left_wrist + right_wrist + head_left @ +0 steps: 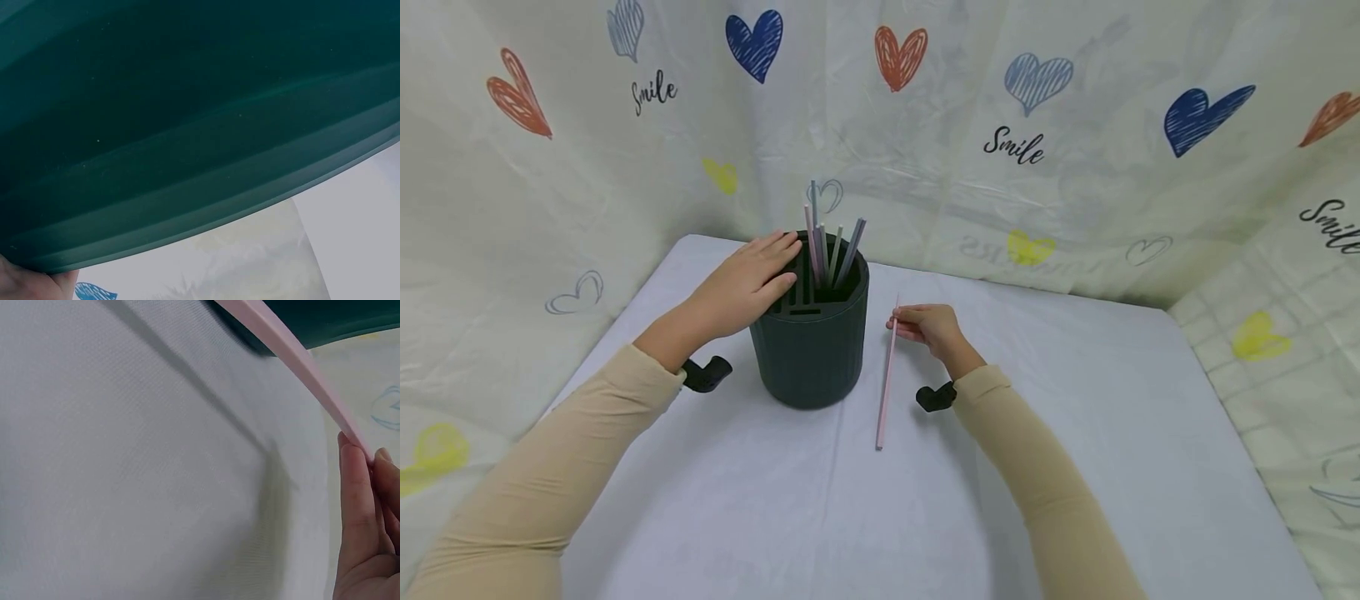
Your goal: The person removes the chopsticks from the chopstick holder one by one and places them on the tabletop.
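A dark green utensil holder (pixel 808 358) stands upright on the table, its top divided into slots and a wider opening. My left hand (pixel 745 283) rests on the left side of its rim, fingers extended over the top. The holder's ribbed wall (pixel 200 144) fills most of the left wrist view. To the right of the holder, my right hand (pixel 934 327) pinches a slim pink chopstick (pixel 887 383) near its thin end between thumb and fingers. Its thicker end points toward me. Several pink, grey and greenish chopsticks (pixel 848 254) stand in the holder's wider opening.
A white cloth covers the table (pixel 760 517). Behind it and at the sides hangs a pale curtain (pixel 955 200) printed with hearts and "Smile". A black wrist mount (pixel 709 375) is on the left wrist, and another black mount (pixel 936 398) on the right.
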Motion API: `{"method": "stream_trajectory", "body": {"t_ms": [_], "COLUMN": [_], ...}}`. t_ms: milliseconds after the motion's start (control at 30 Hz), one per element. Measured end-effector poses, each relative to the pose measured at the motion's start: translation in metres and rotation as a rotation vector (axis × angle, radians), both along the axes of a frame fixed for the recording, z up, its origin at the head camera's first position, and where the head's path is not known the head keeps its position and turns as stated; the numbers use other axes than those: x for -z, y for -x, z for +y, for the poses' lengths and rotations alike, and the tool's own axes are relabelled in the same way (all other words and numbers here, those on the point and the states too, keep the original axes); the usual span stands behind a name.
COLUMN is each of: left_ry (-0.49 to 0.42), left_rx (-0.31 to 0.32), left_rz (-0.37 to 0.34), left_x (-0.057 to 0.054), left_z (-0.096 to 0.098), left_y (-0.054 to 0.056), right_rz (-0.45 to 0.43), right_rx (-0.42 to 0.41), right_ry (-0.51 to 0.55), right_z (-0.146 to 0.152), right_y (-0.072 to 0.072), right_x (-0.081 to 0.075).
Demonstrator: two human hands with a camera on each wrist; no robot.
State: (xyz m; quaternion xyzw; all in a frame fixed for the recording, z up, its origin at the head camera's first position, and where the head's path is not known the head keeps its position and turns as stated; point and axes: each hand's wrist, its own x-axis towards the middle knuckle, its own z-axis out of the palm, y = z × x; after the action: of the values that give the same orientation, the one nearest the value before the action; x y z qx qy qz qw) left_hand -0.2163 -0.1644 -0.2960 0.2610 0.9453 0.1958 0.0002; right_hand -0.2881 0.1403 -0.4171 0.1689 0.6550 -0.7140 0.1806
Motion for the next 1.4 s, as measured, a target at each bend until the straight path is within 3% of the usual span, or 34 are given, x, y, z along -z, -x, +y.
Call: {"method": "stream_trajectory", "body": {"t_ms": [367, 700, 1033, 1233, 1400], "left_ry": [0.0, 0.002, 0.008, 0.006, 0.011], "left_rx": [0.0, -0.002, 0.006, 0.002, -0.001], "left_rz": [-0.003, -0.006, -0.015, -0.012, -0.013], "left_x": [0.0, -0.001, -0.002, -0.002, -0.002], "left_z": [0.0, 0.001, 0.002, 0.001, 0.0], "left_y": [-0.002, -0.002, -0.001, -0.002, -0.001], "right_rz": [-0.054, 0.044, 0.076, 0.079, 0.219], "right_rx": [0.028, -0.068, -0.091, -0.063, -0.079], "right_ry": [-0.095, -0.285, -0.314, -0.251, -0.185], "right_z": [0.0, -0.002, 0.007, 0.01, 0.003], "right_y": [0.0, 0.002, -0.001, -0.006, -0.013], "right_x": [0.02, 0.024, 0.022, 0.012, -0.015]}}
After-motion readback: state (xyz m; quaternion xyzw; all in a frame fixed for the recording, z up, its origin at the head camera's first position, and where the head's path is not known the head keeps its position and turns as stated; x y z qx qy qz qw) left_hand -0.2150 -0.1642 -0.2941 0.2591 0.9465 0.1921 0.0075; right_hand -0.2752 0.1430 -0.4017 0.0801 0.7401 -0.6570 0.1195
